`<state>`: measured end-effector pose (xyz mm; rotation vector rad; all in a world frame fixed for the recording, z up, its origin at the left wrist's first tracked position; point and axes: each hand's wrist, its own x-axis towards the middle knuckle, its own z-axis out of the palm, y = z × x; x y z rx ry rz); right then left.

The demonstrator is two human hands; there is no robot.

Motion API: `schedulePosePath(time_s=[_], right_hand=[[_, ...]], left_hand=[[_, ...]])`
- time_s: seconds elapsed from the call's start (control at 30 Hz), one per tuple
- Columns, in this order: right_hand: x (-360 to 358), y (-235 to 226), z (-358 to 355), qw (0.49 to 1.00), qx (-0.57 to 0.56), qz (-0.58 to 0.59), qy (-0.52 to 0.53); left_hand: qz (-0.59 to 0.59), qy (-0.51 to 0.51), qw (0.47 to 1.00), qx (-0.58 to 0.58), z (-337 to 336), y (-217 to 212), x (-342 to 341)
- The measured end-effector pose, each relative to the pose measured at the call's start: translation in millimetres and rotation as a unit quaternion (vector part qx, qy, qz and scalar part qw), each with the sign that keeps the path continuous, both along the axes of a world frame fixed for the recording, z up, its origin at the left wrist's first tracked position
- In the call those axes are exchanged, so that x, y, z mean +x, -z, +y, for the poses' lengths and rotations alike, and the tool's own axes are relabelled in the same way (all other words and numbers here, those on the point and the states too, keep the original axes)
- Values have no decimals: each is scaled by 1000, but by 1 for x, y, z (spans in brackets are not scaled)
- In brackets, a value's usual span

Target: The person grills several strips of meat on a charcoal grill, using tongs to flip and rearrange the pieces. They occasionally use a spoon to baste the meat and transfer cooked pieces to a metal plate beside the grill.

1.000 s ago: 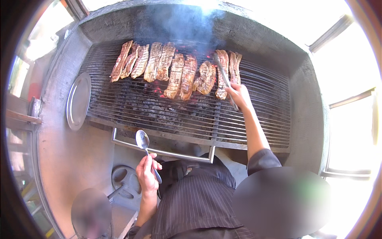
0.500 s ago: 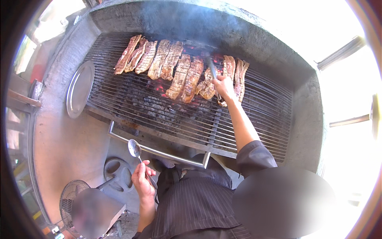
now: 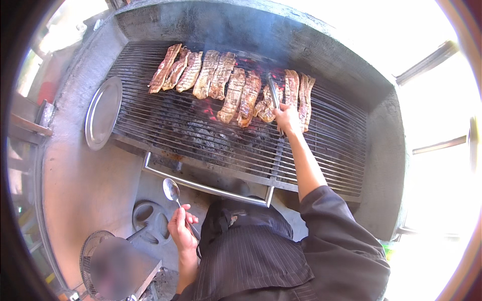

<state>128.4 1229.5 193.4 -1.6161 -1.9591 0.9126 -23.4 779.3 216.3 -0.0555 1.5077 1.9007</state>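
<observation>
Your right hand is gripping slim metal tongs over browned meat strips (upper centre); your left hand is clasping a shiny metal spoon, lower left.

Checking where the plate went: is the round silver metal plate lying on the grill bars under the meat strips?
No, the round silver metal plate rests at the grill's left edge, apart from the meat strips.

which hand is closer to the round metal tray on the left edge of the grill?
Left. The left hand, holding a spoon, sits below the round metal tray, off the grill's front edge. The right hand is far across the grate, among the meat strips, gripping tongs.
</observation>
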Motion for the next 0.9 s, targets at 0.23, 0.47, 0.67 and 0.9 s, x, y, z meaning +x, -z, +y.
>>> schedulePosePath(time_s=[0.23, 0.47, 0.67, 0.9], right_hand=[[-8, 12, 2, 996, 51, -63, 30], [-4, 22, 11, 996, 0, -86, 39], [6, -1, -7, 993, -12, -38, 114], [6, -23, -1, 995, -65, -75, 3]], left_hand=[[3, 39, 999, 20, -8, -3, -38], [24, 58, 998, 20, -29, 4, -61], [14, 37, 999, 32, -16, 3, -54], [14, 58, 997, 47, 15, 3, -23]])
